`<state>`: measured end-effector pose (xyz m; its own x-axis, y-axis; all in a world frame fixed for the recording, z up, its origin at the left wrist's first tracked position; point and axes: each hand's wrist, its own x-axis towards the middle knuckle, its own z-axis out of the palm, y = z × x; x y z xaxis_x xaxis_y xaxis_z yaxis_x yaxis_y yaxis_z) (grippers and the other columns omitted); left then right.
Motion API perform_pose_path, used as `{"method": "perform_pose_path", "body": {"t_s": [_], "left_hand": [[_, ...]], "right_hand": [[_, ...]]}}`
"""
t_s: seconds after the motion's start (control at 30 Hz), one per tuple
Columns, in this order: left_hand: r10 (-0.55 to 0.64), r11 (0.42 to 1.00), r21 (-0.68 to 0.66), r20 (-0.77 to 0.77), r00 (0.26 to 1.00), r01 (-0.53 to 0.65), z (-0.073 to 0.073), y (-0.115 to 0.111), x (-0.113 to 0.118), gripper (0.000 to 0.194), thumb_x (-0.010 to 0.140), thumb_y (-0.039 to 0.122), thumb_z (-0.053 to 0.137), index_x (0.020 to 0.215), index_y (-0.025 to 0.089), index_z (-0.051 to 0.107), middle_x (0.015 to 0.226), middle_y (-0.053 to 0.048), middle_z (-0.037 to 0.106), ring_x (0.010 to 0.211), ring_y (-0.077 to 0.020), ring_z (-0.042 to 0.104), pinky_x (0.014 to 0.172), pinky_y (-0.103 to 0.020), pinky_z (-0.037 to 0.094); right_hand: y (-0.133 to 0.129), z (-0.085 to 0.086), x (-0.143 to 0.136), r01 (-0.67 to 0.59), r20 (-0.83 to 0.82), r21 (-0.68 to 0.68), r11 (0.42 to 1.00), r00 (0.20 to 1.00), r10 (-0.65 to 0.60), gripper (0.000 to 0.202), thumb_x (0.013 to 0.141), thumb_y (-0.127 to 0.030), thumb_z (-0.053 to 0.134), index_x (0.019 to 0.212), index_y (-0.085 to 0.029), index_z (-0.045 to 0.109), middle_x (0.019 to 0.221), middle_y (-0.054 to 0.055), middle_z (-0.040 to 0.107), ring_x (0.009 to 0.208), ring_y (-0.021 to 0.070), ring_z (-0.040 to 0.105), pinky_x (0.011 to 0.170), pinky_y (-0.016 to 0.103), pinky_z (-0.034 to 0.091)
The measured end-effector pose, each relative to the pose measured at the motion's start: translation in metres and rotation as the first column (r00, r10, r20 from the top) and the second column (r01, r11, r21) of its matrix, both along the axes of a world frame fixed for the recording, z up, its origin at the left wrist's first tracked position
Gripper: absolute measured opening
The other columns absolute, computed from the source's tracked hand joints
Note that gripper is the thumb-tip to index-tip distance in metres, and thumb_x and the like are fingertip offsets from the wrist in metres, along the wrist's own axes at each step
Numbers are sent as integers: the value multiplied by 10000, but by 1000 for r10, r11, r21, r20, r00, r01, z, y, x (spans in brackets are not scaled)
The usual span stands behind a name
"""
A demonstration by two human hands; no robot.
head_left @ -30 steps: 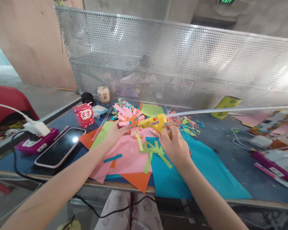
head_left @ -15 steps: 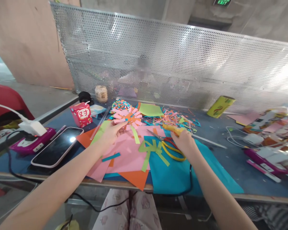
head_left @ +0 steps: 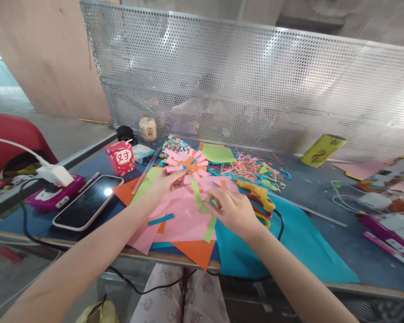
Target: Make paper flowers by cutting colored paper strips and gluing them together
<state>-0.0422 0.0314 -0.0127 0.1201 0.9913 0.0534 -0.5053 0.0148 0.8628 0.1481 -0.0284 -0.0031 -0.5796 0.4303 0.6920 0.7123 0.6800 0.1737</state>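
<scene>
My left hand is closed on the left edge of a paper flower with pink and orange looped petals. My right hand pinches at light green paper strips over a pink sheet, its fingers covering part of them. Another green strip runs from the flower toward these fingertips. Right of this hand, a yellow glue gun lies with its black cord on teal paper. Scissors with yellow and red handles are mostly hidden beneath the gun and hand. A blue strip rests on the pink sheet.
A phone, a purple power strip and a red drink carton stand left. Shredded paper, a multicoloured paper flower and a jar lie behind. A perforated metal screen closes the back; a person sits beyond it.
My right hand has let go of the glue gun, now lying on the table, and moved left to the green strips. My left hand stays at the flower.
</scene>
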Motion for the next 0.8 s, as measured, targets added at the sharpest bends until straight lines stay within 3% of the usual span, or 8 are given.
{"method": "perform_pose_path", "body": {"t_s": [0.1,0.27,0.43,0.57,0.8], "left_hand": [[-24,999,36,-24,999,25,0,-1,2,219,545,257,789,655,144,636,673,-22,653,665,-142,616,669,-287,500],[-22,998,56,-105,994,28,5,-8,6,265,577,267,768,777,136,656,774,-46,679,754,-163,623,701,-297,490],[55,995,90,-263,963,-32,13,-16,6,216,592,238,751,751,152,631,768,-29,674,684,-140,603,610,-254,486],[117,988,130,-322,940,-79,11,-15,6,234,609,223,724,813,151,634,797,-32,674,696,-139,603,593,-239,476],[57,993,116,-308,950,-22,11,-18,8,236,613,229,713,816,150,624,808,-32,679,720,-153,618,672,-287,498]], "right_hand": [[1,-3,-1,-108,-35,11,994,993,109,149,865,-161,510,963,-173,623,856,27,693,600,89,606,503,199,423],[5,1,3,-211,-164,-149,966,969,186,138,864,-201,532,877,-198,670,853,30,645,744,103,629,614,185,486],[10,9,-1,-147,-240,-258,955,967,84,58,810,-219,609,830,-203,661,858,41,587,795,145,601,702,268,509],[16,10,-3,-95,-230,-257,962,972,35,35,793,-219,626,815,-205,649,814,34,553,797,163,575,719,314,496],[23,5,-4,-49,-245,-218,975,969,-6,73,795,-251,624,749,-197,607,826,43,558,842,187,576,755,345,484]]}}
